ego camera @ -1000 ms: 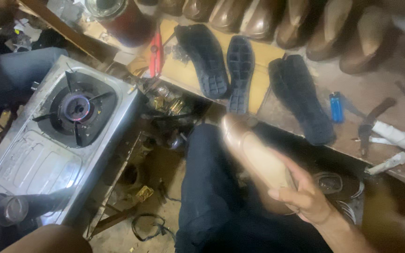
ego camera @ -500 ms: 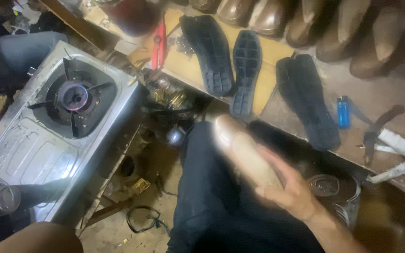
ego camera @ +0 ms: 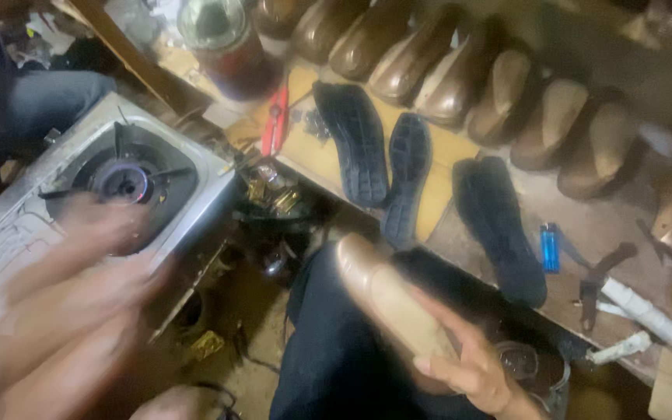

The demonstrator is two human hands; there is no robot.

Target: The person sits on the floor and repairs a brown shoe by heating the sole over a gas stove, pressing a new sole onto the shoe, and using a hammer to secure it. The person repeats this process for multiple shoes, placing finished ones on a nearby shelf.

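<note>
- The right hand [ego camera: 472,365], at the lower right of the frame, is closed around a tan shoe last [ego camera: 386,299]; its fingers [ego camera: 437,311] wrap over the rear half while the toe end points up and to the left.
- The shoe last sits just below the centre of the frame, tilted, over the person's dark trouser leg [ego camera: 344,365].
- The left hand [ego camera: 79,272] is a streak of motion blur at the lower left, spread in front of the gas stove [ego camera: 33,210]; how far open it is I cannot tell, and it seems to hold nothing, though the blur makes that uncertain.
- The gas stove fills the left of the frame, its round burner [ego camera: 124,180] showing just above the blurred hand.
- On the wooden bench [ego camera: 445,194] in the upper middle lie three black rubber soles [ego camera: 359,140], side by side and apart from the last.
- Behind them, along the top of the frame, stands a row of brown shoes on lasts [ego camera: 460,78].
- A blue lighter [ego camera: 550,247] lies right of the soles, and red-handled pliers [ego camera: 274,120] left of them.
- A glass jar [ego camera: 219,39] stands at the upper left.
</note>
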